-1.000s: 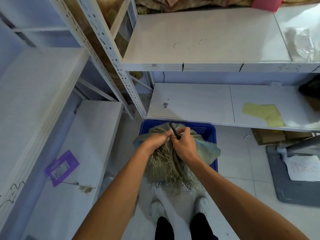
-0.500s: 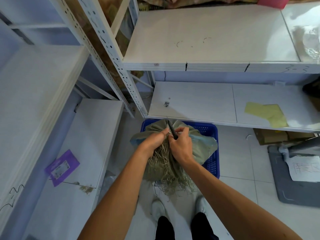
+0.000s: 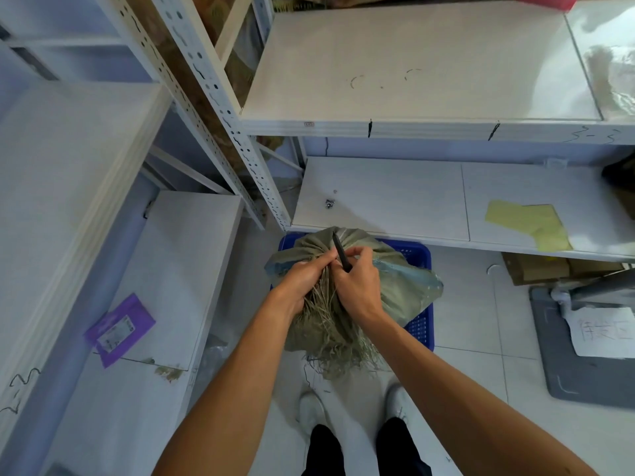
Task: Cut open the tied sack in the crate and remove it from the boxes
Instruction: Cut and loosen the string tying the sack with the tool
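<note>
1. Nearest the viewer, the left hand (image 3: 302, 280) clenches the sack's gathered neck (image 3: 323, 293).
2. Just right, touching it, the right hand (image 3: 359, 285) holds a dark cutter (image 3: 340, 252), its length pointing away.
3. Beyond, the sack (image 3: 395, 290) fills the blue crate (image 3: 421, 324).

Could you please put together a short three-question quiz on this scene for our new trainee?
1. True or false: the sack sits in a blue crate.
2. Which hand holds the black cutter? A left, B right.
3. Fill in: the left hand grips the sack's gathered ____.

Key: 1 true. 2 B, the right hand. 3 neck.
</note>
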